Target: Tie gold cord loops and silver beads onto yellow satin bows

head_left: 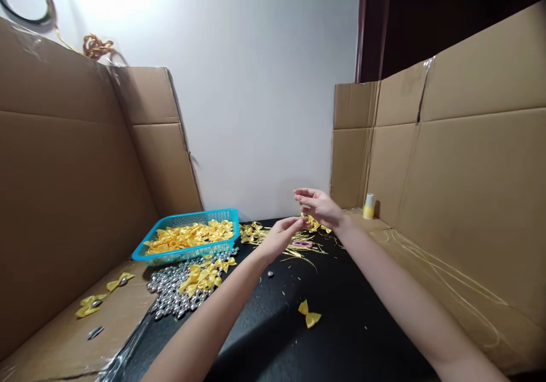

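My left hand (281, 237) is raised over the far part of the black table, its fingertips pressed together. Just above and to the right, my right hand (322, 207) is bent inward with its thumb and fingers drawn close. Whatever lies between the fingertips of either hand is too small to make out. The fingertips of both hands are close to each other. Below them lie cut gold ties (298, 251) and a small pink object (302, 245). Nearer to me, a single yellow ribbon bow (309, 315) lies on the black surface, with a silver bead (270, 274) farther back.
A blue basket (170, 254) of yellow bows stands at the left. Silver beads (168, 291) and loose bows (205, 277) are heaped before it. Bows with beads (88, 307) lie on cardboard. Cardboard walls (478, 171) flank the table; a thread cone (368, 207) stands right.
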Tool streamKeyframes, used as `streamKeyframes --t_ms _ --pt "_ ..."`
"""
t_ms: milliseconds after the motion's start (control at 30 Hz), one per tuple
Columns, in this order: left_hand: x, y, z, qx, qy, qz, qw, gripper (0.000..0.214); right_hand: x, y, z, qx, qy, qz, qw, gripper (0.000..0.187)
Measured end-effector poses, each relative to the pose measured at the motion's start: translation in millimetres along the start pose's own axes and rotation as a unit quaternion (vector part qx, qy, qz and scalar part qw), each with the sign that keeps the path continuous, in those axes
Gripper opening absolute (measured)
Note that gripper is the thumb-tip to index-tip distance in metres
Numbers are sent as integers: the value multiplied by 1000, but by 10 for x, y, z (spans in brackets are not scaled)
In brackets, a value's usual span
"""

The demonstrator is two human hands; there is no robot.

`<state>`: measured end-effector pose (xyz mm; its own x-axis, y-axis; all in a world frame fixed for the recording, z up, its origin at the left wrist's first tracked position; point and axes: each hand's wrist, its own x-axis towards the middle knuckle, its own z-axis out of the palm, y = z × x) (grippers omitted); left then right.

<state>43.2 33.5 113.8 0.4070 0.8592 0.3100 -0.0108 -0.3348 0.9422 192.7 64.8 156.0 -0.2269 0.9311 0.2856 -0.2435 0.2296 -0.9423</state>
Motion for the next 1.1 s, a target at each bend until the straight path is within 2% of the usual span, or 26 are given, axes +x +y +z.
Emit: streamKeyframes --t_ms 67,133,267,367,467,567,667,767,867,1000,1067,1100 --pt "-56 -142 13 -68 -33 -28 997 43 10 166 29 29 24 5 999 35" --pt "-169 -299 -21 -126 -8 -45 991 41 -17 372 0 47 64 12 997 36" --pt "-508 -570 -191 -135 52 -72 987 39 -214 852 -122 46 133 46 989 32" --pt "-734 -708 -283 -130 111 -79 982 37 -393 1148 -174 13 138 76 987 28" --pt "-845 -759 -279 -117 151 -56 980 31 -507 1320 -164 -43 115 97 988 25" --pt "-879 -721 -212 -94 137 -12 986 30 -580 1404 -93 -103 68 93 988 25" --pt "-904 -660 -158 -102 118 -4 988 29 -658 1449 21 -161 10 75 984 25" --pt "-917 -639 -160 -97 147 3 984 28 -723 1478 126 -213 -31 42 976 23" --pt "-896 -665 -219 -73 187 12 979 29 -736 1497 152 -262 -38 14 964 20" --pt "-865 -714 -358 -19 231 24 972 32 -703 1474 63 -334 -20 -22 942 15" --pt "-876 -720 -427 23 237 27 971 29 -705 1433 10 -371 -33 -42 927 11" --pt "-886 -719 -453 66 222 35 972 25 -713 1409 -10 -386 -47 -53 920 8"
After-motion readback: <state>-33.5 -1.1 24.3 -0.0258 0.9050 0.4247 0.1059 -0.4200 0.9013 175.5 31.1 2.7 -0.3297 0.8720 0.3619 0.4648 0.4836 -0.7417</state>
